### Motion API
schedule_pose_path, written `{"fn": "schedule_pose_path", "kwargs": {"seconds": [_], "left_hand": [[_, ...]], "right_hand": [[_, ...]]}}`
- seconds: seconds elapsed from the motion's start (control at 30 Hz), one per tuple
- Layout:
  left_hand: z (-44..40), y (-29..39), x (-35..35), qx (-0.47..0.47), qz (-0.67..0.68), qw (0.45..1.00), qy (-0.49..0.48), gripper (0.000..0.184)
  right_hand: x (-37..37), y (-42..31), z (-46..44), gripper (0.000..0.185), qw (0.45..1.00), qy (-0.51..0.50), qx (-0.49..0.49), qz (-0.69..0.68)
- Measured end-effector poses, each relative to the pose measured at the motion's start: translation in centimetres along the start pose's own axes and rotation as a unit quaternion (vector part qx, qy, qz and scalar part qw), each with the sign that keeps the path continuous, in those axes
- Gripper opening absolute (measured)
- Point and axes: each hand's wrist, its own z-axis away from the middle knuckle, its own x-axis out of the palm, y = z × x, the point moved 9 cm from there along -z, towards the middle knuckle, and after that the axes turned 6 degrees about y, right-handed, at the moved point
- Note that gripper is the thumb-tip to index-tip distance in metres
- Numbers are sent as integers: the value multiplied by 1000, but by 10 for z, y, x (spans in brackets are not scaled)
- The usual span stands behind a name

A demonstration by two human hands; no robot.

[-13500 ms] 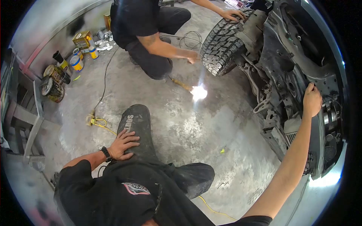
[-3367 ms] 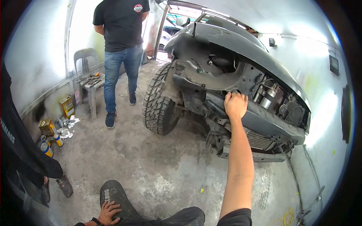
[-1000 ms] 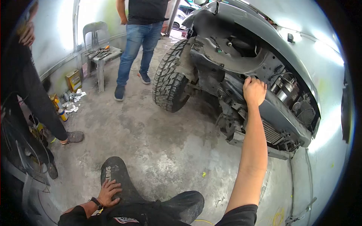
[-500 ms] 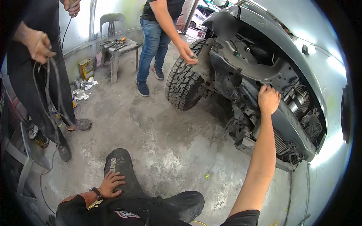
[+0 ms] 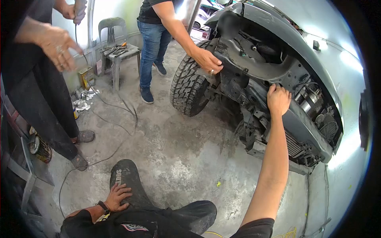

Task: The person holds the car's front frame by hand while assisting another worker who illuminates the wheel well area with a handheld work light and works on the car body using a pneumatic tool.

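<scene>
My left hand lies flat on my left thigh, fingers spread, with nothing in it. My right arm reaches out to the stripped front of a vehicle. There my right hand is curled over the edge of a dark grey metal rail; its fingertips are partly hidden. Right of the hand sits a silver cylindrical part in the open front, under the grey fender. A front tire with chunky tread is turned outward to the left of the rail.
A co-worker in jeans extends a hand near the tire. Another person in dark clothes holds a cable that trails over the floor. Tools lie on a grey plastic chair. Cans stand at left.
The person at left has dropped the looped cable onto the floor. The co-worker's hand has moved right, towards the vehicle. My own hands stay where they were.
</scene>
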Motion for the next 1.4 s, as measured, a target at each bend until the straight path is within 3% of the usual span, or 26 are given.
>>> {"fn": "schedule_pose_path", "kwargs": {"seconds": [0.8, 1.4], "left_hand": [[-1, 6, -3, 1, -14, 1000, -22, 50], [3, -5, 7, 4, -13, 1000, -25, 51]], "right_hand": [[-5, -3, -2, 40, 999, -49, 3, 14], [3, 1, 1, 44, 1000, -10, -15, 11]]}}
